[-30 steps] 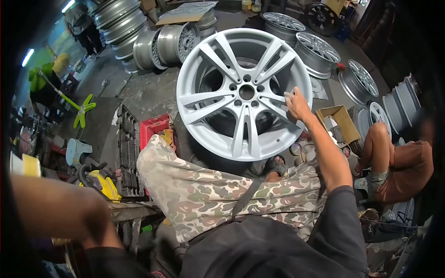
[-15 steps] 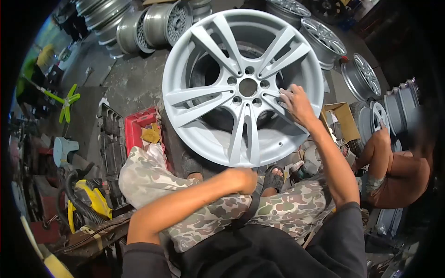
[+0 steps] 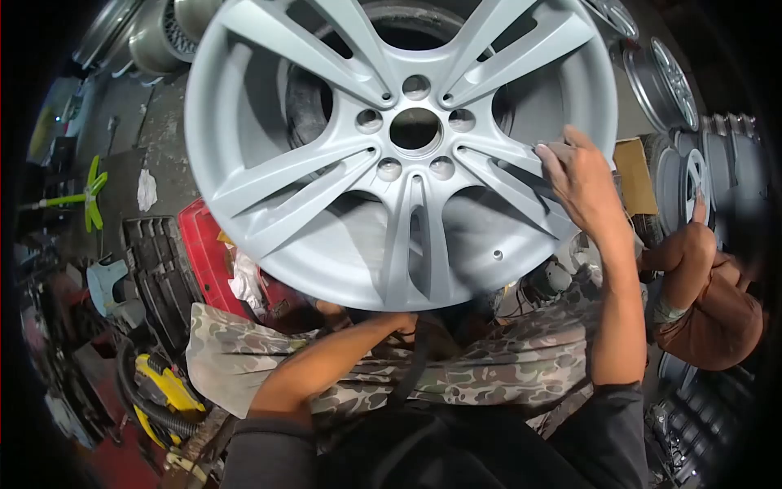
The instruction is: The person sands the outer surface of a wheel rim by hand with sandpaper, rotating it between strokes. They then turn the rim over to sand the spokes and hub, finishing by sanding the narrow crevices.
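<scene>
A large light-grey alloy wheel (image 3: 415, 169) with paired spokes fills the upper middle of the head view, its face towards me. At its right side my right hand (image 3: 585, 186) bends its fingers down onto a spoke. A small grey patch shows between the fingertips, too small to name. My left hand (image 3: 402, 323) is at the wheel's lower edge, near my lap. The rim hides its fingers, so I cannot see whether it holds the wheel.
To the left stand a red crate (image 3: 213, 261) with crumpled paper and a yellow-and-black machine (image 3: 167, 383). More wheels (image 3: 664, 81) lie at the upper right. At the far right another person's bent arm (image 3: 686, 253) reaches towards a wheel. A cardboard box (image 3: 635, 175) sits beside my right hand.
The wheel appears larger and closer, its lower rim now over my lap. My left hand has gone from above my lap to under that rim. My right hand stays on the right-hand spoke.
</scene>
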Motion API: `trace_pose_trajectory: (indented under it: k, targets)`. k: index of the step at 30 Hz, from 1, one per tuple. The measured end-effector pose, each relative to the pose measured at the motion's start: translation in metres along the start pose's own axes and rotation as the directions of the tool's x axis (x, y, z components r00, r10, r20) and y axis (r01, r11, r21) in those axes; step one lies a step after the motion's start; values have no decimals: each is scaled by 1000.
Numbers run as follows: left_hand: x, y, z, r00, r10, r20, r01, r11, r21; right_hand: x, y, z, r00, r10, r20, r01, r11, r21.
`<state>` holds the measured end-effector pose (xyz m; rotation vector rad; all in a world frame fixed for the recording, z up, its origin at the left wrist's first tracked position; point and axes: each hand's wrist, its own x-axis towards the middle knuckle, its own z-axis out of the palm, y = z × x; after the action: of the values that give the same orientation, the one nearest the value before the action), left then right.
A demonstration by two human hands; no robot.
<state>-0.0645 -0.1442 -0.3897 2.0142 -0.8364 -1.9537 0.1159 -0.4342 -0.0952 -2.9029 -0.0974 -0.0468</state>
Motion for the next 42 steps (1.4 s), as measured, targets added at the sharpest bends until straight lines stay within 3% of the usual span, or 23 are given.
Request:
trace_pose_trajectory:
  k: [2, 7, 10, 13, 15, 17, 20, 21, 23, 24, 26, 27, 29, 30, 31, 33, 35, 37, 40, 41, 42]
  targets:
    - [4, -2, 9, 1000, 12, 18, -12, 1000, 9, 1, -2, -8, 981, 146, 126, -164, 976, 143]
    - [7, -2, 25, 997, 54, 50, -57, 996, 65, -7, 6, -7, 977, 152, 148, -184, 954, 237]
    - [11, -9, 38, 997, 70, 38, -74, 992, 100, -9, 14, 2, 997, 30, 66, -44, 973, 225]
    - [16, -12, 53, 994, 105, 25, -107, 982, 156, -9, 10, -9, 985, 90, 150, -123, 966, 229]
    - [18, -15, 62, 991, 131, 13, -131, 970, 202, -16, 20, -4, 992, 57, 109, -79, 976, 205]
    - [19, -16, 68, 987, 160, -5, -153, 955, 253, -19, 28, 0, 997, 9, 79, -36, 939, 342]
    - [16, -16, 75, 971, 238, -24, -211, 902, 376, -21, 36, 11, 998, -60, -16, 62, 959, 277]
    - [23, -24, 78, 950, 313, 4, -270, 813, 516, -23, 38, 14, 992, -101, -70, 114, 969, 217]
    - [42, -40, 86, 841, 518, 159, -389, 372, 843, -36, 32, 8, 984, -117, -136, 137, 980, 147]
    - [-62, 48, 9, 941, 301, -152, -227, 899, 374, -43, 28, 2, 985, -103, -141, 118, 987, 106]
    - [-139, 99, -45, 944, 259, -202, -177, 919, 353, -59, 19, -12, 992, -88, -90, 93, 995, 46]
    - [-166, 113, -69, 965, 247, -91, -192, 897, 398, -72, 15, -15, 990, -98, -101, 103, 994, 43]
    - [-214, 122, -83, 896, 358, -264, -217, 870, 443, -103, 10, -17, 999, -13, -35, 26, 922, 385]
    - [-235, 133, -95, 930, 265, -253, -152, 908, 391, -117, 13, -21, 999, 5, -31, 9, 901, 434]
    - [-242, 125, -92, 860, 291, -419, -95, 898, 429, -129, 21, -28, 999, 7, -45, 13, 901, 433]
    - [-258, 115, -92, 775, 247, -581, 23, 908, 418, -155, 45, -47, 966, 113, -231, -9, 913, 407]
    - [-259, 103, -85, 713, 126, -690, 246, 876, 415, -182, 77, -68, 899, 350, -263, -175, 838, 518]
    - [-255, 91, -80, 703, -26, -711, 430, 812, 395, -210, 95, -81, 853, 438, -283, -240, 812, 532]
    - [-244, 75, -73, 729, -106, -676, 484, 778, 400, -248, 108, -65, 752, 633, -182, -378, 641, 668]
    - [-238, 68, -70, 725, -103, -681, 492, 770, 406, -258, 124, -38, 760, 618, -202, -346, 647, 679]
    - [-232, 59, -67, 719, -96, -688, 498, 762, 414, -264, 112, -21, 712, 698, -77, -422, 512, 748]
